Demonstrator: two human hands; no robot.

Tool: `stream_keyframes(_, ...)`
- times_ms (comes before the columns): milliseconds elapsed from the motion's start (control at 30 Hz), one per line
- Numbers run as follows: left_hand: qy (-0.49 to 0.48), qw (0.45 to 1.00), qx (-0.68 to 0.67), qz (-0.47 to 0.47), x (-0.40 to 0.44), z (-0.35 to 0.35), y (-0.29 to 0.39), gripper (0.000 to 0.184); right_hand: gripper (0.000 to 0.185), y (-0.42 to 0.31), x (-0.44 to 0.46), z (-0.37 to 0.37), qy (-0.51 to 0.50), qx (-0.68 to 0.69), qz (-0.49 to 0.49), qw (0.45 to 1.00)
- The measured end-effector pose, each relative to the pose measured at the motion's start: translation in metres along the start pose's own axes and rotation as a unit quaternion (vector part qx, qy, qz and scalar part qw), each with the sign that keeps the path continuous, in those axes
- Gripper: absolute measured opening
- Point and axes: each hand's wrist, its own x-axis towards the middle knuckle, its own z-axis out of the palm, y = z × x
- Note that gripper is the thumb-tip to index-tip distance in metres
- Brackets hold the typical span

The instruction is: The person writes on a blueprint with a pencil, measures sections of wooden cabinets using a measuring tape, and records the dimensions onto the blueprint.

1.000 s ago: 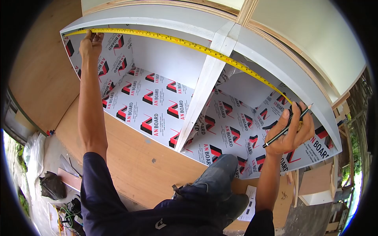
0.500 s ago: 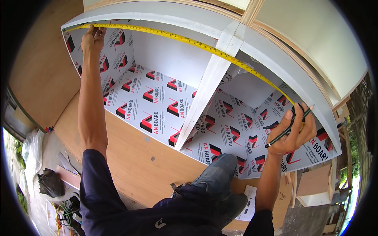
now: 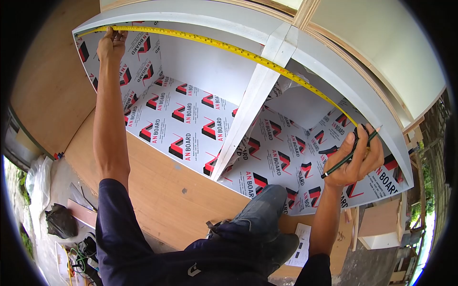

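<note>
A yellow tape measure (image 3: 210,42) is stretched across the open side of a white cabinet (image 3: 277,53), running over its centre divider. Near the far left corner my left hand (image 3: 111,44) pinches the blade close to its end. At the right side my right hand (image 3: 353,157) is closed around the tape's dark case, which my fingers mostly hide. A dark green pencil (image 3: 350,159) is also held between those fingers, its tip pointing up and right. The cabinet's inner panels (image 3: 188,112) carry red and black printed logos.
The cabinet lies on a brown wooden board (image 3: 157,176). A printed paper sheet (image 3: 300,245) is by my knee. At lower left are a black plastic bag (image 3: 62,220) and tangled cables (image 3: 78,260). Plywood-edged cabinets (image 3: 377,57) stand beyond, and a small wooden box (image 3: 380,229) is at right.
Both hands keep the tape stretched in nearly the same place. My left hand and the tape's left part appear very slightly higher in view.
</note>
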Motion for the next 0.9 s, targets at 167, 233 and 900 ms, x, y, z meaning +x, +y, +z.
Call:
stream_keyframes(167,-0.001,1.0,-0.006,-0.001,0.0021,-0.0001,-0.0009,0.017,0.025,0.0002,-0.0006,0.0002,-0.002,-0.001,0.004,1.0)
stream_keyframes(233,0.009,1.0,-0.008,-0.005,0.0039,-0.0014,-0.0016,0.017,0.025,0.0007,-0.0009,0.0005,-0.002,-0.001,0.003,1.0)
stream_keyframes(900,-0.004,1.0,-0.003,-0.004,0.0028,-0.0082,-0.0009,0.018,0.023,0.001,-0.0038,0.0005,-0.008,0.004,0.008,1.0)
